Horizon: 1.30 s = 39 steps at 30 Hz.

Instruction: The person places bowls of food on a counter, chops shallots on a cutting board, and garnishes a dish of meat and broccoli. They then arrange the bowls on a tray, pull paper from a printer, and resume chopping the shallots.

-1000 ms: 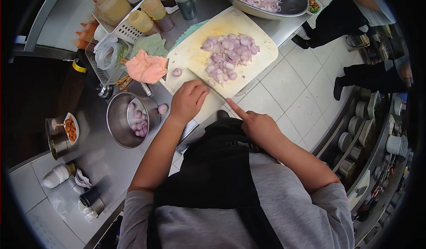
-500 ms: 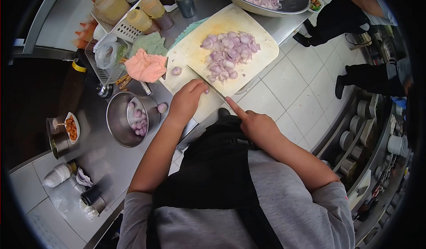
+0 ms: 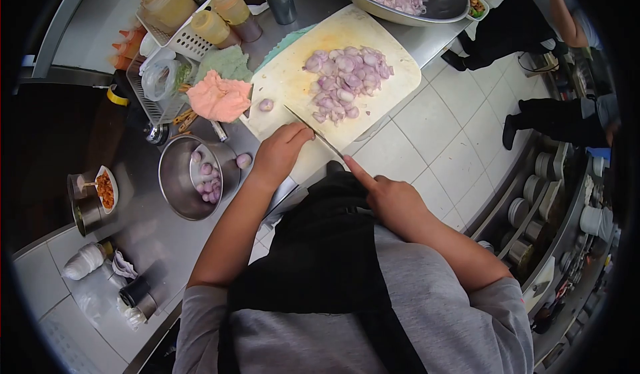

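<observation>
On the white cutting board (image 3: 283, 71), a pile of sliced shallots (image 3: 348, 81) lies beyond my hands. My right hand (image 3: 397, 201) grips a knife (image 3: 323, 139), its index finger stretched along the blade's back. The handle is hidden in my palm. Beside the blade, my left hand (image 3: 281, 153) is closed at the board's near edge, its fingertips around a shallot that they almost wholly cover. One peeled shallot (image 3: 266, 105) sits at the board's left side. A steel pot (image 3: 175, 197) left of my left arm holds several peeled shallots (image 3: 211, 186).
A large steel bowl (image 3: 448, 2) of sliced shallots stands past the board. Left of the board are a pink cloth (image 3: 219, 97), a basket (image 3: 193, 44) and sauce bottles (image 3: 280, 4). Another shallot (image 3: 244, 161) rests beside the pot. Two people stand at the right.
My right hand has shifted slightly right and down with the knife. The purple shallot tip at my left fingertips is now covered. A person's arm at the right has risen.
</observation>
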Available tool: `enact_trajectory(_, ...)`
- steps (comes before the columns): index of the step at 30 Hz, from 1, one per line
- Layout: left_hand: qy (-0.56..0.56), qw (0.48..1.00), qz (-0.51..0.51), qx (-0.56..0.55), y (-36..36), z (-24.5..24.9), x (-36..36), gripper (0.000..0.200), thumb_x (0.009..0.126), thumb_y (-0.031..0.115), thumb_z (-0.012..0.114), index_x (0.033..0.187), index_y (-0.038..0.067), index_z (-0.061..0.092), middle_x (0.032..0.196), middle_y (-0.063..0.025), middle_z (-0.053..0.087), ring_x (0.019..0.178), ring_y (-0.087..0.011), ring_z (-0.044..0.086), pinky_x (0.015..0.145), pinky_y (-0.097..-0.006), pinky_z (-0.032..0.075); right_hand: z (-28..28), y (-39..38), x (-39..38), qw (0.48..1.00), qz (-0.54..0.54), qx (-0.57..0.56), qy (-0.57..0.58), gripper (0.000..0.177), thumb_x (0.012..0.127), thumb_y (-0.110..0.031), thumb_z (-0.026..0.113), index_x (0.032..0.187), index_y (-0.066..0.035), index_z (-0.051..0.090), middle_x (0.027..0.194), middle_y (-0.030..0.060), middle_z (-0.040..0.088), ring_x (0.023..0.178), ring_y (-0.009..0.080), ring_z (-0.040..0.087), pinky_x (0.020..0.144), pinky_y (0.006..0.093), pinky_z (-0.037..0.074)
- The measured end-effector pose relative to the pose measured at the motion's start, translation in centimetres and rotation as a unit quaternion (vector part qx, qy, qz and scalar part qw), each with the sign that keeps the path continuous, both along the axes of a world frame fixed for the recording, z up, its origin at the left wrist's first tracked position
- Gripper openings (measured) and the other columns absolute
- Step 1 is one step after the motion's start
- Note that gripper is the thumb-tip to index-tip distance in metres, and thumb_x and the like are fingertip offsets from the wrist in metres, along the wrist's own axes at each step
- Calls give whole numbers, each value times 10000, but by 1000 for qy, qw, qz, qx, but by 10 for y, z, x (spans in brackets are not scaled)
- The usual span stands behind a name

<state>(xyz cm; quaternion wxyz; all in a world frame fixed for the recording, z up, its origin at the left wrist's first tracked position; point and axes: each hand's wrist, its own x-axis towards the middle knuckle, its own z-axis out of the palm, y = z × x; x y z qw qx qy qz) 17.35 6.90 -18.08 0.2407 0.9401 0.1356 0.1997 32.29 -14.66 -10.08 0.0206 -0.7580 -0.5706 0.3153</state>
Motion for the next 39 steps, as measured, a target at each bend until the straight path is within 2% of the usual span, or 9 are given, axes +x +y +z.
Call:
enact_trajectory(11, -25, 999, 14, 18, -2, -5, -2, 187, 831, 59, 615, 1011, 81, 661, 1012, -65, 649, 923, -260, 654, 739, -358, 553, -9, 9, -4, 998, 12, 46, -40, 864, 851, -107, 599, 1576, -270, 160, 786, 118, 645, 580, 264, 651, 515, 386, 543)
enact_trajectory(17, -37, 999, 9, 24, -2, -6, -3, 190, 833, 48, 618, 1015, 76, 664, 1008, -68, 651, 924, -253, 658, 740, -355, 557, -11, -3, -7, 999, 7, 45, -6, 872, 853, -108, 595, 1579, -274, 141, 785, 118, 647, 566, 257, 648, 491, 384, 534)
enact_trajectory(19, -40, 999, 12, 28, -3, -9, -3, 190, 831, 46, 620, 1014, 72, 663, 1009, -69, 652, 921, -253, 659, 738, -353, 557, -16, 7, -8, 998, 12, 46, -42, 872, 852, -104, 591, 1579, -274, 140, 779, 120, 647, 577, 263, 654, 496, 391, 536)
enact_trajectory(23, -34, 999, 9, 33, -2, -9, -6, 188, 826, 38, 630, 1009, 63, 663, 1011, -72, 655, 910, -256, 661, 732, -350, 559, 2, -3, -6, 1000, 16, 9, -19, 878, 852, -105, 590, 1581, -276, 131, 778, 125, 650, 587, 270, 658, 505, 399, 539)
enact_trajectory(28, -47, 998, 16, 41, -2, -11, -5, 191, 825, 31, 638, 1012, 64, 660, 1010, -72, 656, 908, -258, 663, 731, -352, 559, -16, 5, -9, 998, 5, 50, -34, 871, 851, -106, 585, 1579, -275, 138, 733, 123, 652, 580, 275, 656, 510, 407, 541)
enact_trajectory(31, -48, 998, 19, 37, -3, -10, -6, 185, 813, 15, 654, 992, 59, 669, 995, -79, 658, 885, -264, 664, 724, -354, 556, 3, -7, -7, 999, 4, 32, 6, 860, 855, -106, 580, 1578, -270, 143, 732, 128, 654, 583, 282, 657, 518, 410, 543)
enact_trajectory(33, -52, 998, 20, 34, -4, -10, -6, 179, 802, 1, 670, 973, 52, 678, 982, -86, 661, 861, -269, 666, 717, -356, 552, -8, 0, -10, 1000, 2, 25, -2, 861, 855, -106, 579, 1578, -271, 140, 734, 131, 657, 585, 287, 658, 527, 412, 545)
enact_trajectory(38, -49, 997, 21, 53, -4, -10, -7, 207, 820, 28, 638, 1022, 67, 663, 1007, -68, 657, 904, -257, 665, 731, -352, 561, -18, 8, -10, 998, -8, 61, -8, 865, 854, -104, 571, 1578, -284, 132, 714, 144, 656, 588, 302, 659, 551, 419, 550)
enact_trajectory(39, -51, 997, 20, 54, -5, -11, -7, 207, 820, 28, 638, 1022, 67, 663, 1007, -68, 657, 904, -257, 665, 731, -352, 561, -10, 4, -8, 1000, -8, 24, 2, 856, 857, -106, 564, 1576, -290, 138, 733, 147, 660, 604, 303, 663, 561, 423, 552)
